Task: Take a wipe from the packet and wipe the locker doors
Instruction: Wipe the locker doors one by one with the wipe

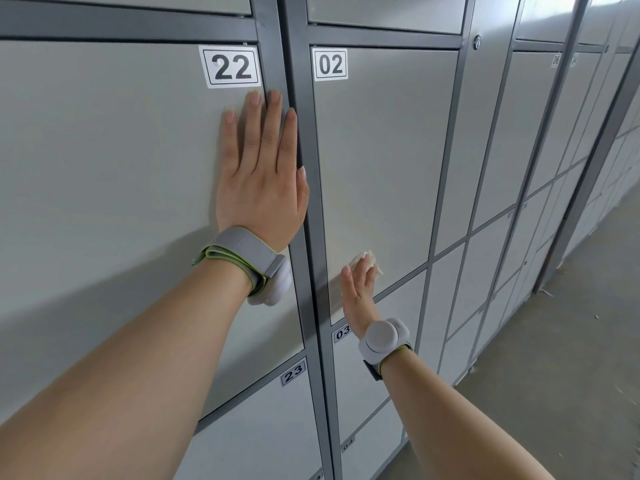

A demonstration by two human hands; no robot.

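Grey locker doors fill the view. My left hand lies flat, fingers spread, on door 22 just below its number label, its fingertips reaching the dark frame post. My right hand presses a crumpled white wipe against the lower part of door 02, near its bottom edge. Only the wipe's upper part shows past my fingers. The wipe packet is not in view.
Doors 23 and 03 sit below. More lockers run off to the right along a grey concrete floor. A round lock sits on the narrow panel right of door 02. Both wrists wear grey bands.
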